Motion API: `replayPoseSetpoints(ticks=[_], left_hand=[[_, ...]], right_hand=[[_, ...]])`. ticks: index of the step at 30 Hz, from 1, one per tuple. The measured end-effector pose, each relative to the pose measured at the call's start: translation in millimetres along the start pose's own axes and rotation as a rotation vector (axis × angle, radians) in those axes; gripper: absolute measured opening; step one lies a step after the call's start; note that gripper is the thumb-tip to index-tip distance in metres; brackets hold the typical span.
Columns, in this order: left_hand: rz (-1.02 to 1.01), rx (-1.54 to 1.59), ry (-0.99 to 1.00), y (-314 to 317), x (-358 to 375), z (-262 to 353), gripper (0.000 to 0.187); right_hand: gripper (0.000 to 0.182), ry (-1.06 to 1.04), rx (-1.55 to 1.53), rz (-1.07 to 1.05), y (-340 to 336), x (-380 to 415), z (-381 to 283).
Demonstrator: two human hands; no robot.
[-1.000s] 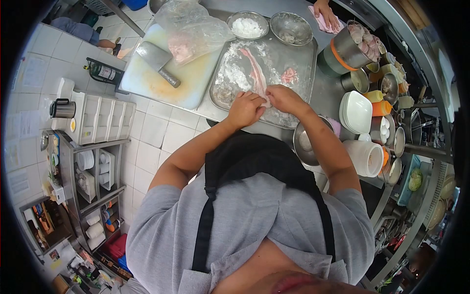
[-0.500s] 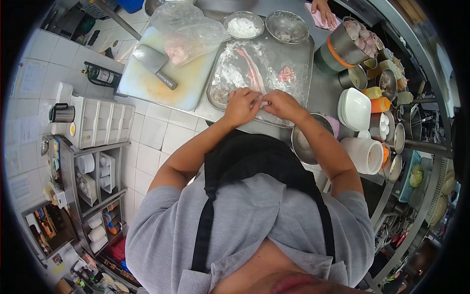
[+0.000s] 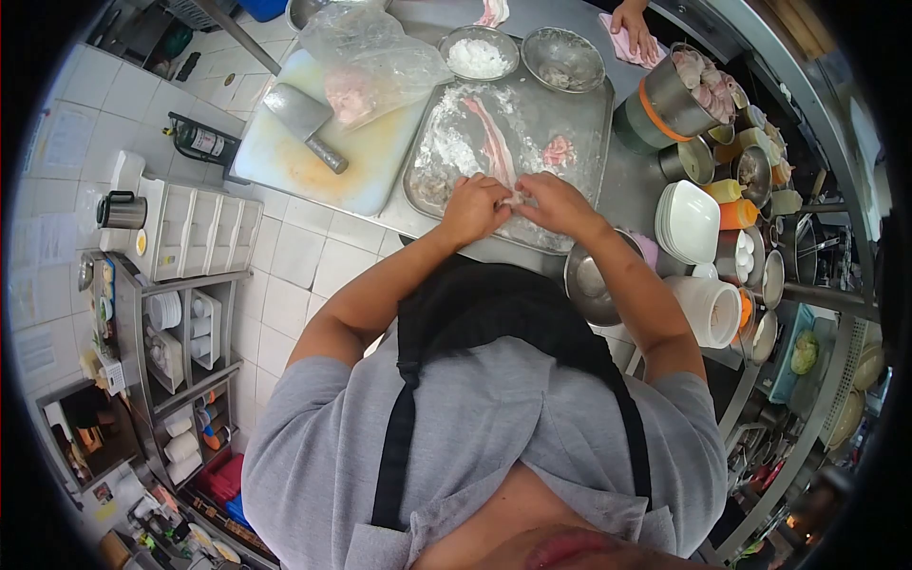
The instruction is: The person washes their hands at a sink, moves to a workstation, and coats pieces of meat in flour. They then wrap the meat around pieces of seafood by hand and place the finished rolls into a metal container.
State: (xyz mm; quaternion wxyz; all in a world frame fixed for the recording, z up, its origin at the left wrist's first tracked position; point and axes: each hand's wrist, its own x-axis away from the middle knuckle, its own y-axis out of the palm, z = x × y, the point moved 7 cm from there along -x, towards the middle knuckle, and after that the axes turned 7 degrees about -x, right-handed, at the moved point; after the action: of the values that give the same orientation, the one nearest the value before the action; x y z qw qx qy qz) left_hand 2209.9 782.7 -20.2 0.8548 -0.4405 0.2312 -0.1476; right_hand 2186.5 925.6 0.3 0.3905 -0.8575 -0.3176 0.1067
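A long, pale pink strip of raw meat (image 3: 491, 138) lies lengthwise on a flour-dusted metal tray (image 3: 584, 190). At its near end, my left hand (image 3: 478, 205) and my right hand (image 3: 559, 203) meet with curled fingers, pinching the strip's end between them. Exactly how the fingertips grip it is partly hidden. To the right on the same tray sits a small heap of pink meat pieces (image 3: 559, 150). White flour (image 3: 445, 142) is spread over the tray's left side.
A cleaver (image 3: 302, 122) and a plastic bag (image 3: 370, 57) rest on the cutting board (image 3: 275, 171) at left. A flour bowl (image 3: 478, 55) and a second bowl (image 3: 562, 62) stand behind. Another person's hand (image 3: 632, 21) is on a pink cloth (image 3: 629, 46). White plates (image 3: 689, 221) stand right.
My fingers have shifted slightly at the strip's near end, with my right hand's fingers straighter. A piece of meat now shows at the top edge. The whole view has moved a little.
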Motion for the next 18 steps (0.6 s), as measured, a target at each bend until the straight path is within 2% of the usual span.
replayPoseSetpoints(ticks=[1,4,11,12,13,14,15,17,18], left_hand=[[-0.018,0.031,-0.054,1.4,-2.1,-5.5,0.023],[-0.053,0.028,-0.13,8.2,-8.1,-17.0,0.024],[-0.149,0.001,-0.263,13.8,-10.9,-34.7,0.029],[-0.15,0.001,-0.262,12.8,-8.4,-33.4,0.029],[-0.052,-0.011,-0.217,5.3,-5.3,-28.1,0.03],[0.045,-0.024,-0.172,-1.8,-1.9,-22.7,0.032],[0.044,-0.023,-0.173,-6.0,-1.1,-18.4,0.032],[0.083,-0.024,-0.009,-16.5,-1.9,0.4,0.034],[0.082,-0.022,-0.013,-12.5,-1.4,-1.1,0.034]], right_hand=[[0.027,-0.172,0.108,0.125,-7.3,5.0,-15.4],[0.033,-0.202,0.227,0.061,8.5,7.8,-13.2],[0.029,-0.003,0.031,0.006,5.6,-20.8,14.8],[0.029,0.088,-0.033,-0.058,5.4,-25.0,19.2],[0.028,0.179,-0.097,-0.124,6.7,-28.2,24.8],[0.028,0.18,-0.097,-0.125,4.8,-32.0,26.9],[0.028,0.181,-0.116,-0.156,5.6,-35.5,30.4],[0.028,0.184,-0.137,-0.191,7.8,-42.7,39.5],[0.026,0.188,-0.166,-0.202,10.8,-46.3,44.2]])
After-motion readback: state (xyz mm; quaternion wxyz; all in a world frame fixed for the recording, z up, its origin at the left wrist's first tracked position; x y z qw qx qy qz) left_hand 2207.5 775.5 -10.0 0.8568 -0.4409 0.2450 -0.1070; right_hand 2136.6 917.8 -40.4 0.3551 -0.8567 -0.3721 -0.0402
